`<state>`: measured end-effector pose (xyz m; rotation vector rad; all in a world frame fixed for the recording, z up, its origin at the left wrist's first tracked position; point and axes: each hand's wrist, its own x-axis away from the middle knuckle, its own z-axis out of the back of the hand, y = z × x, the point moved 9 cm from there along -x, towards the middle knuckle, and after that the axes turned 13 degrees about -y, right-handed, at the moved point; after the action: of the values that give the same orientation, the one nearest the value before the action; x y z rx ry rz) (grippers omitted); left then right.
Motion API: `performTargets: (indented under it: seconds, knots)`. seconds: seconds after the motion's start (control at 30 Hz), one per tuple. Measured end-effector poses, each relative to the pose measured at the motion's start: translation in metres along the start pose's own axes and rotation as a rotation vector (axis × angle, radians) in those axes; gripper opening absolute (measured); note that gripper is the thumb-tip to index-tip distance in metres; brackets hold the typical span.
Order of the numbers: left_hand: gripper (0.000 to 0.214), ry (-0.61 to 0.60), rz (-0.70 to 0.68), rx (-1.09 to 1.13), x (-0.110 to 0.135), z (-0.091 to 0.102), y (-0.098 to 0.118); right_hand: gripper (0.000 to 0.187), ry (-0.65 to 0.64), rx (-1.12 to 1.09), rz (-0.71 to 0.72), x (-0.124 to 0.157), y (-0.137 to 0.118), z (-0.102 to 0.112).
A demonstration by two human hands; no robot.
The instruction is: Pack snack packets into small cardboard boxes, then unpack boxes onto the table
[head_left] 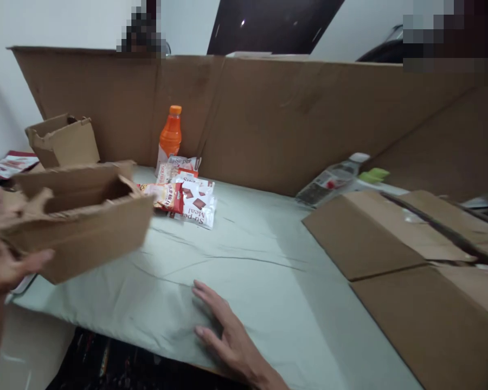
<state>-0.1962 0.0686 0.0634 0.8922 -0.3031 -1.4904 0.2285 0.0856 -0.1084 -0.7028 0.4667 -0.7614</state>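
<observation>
My left hand [4, 254] grips the near left end of an open brown cardboard box [85, 227] and holds it tilted above the pale green cloth [248, 271]. The box looks empty inside. My right hand [228, 336] lies flat on the cloth near the front edge, fingers spread, holding nothing. Behind the box lie several snack packets [189, 200], red and white ones. An orange drink bottle [170, 135] stands upright behind them against the cardboard wall.
A tall cardboard wall [288, 119] rings the back. A second small open box [63, 141] sits at far left. Flattened cardboard sheets [390, 238] cover the right side, with a clear plastic bottle [333, 179] lying beside them. Two people are partly visible beyond the wall.
</observation>
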Motion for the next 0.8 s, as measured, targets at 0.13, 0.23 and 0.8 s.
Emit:
performTargets:
  seconds: [0.13, 0.23, 0.8]
  knots:
    - [0.139, -0.415, -0.072, 0.311, 0.003, -0.121, 0.037, 0.058, 0.286, -0.372, -0.230, 0.003, 0.028, 0.045]
    - [0.141, -0.607, -0.094, 0.394, 0.011, -0.174, 0.053, 0.056, 0.364, -0.518, -0.271, 0.009, 0.035, 0.065]
    - [0.138, -0.626, -0.030, 0.251, 0.042, -0.208, 0.010, 0.038, -0.037, 0.357, -0.179, -0.275, 0.025, 0.135]
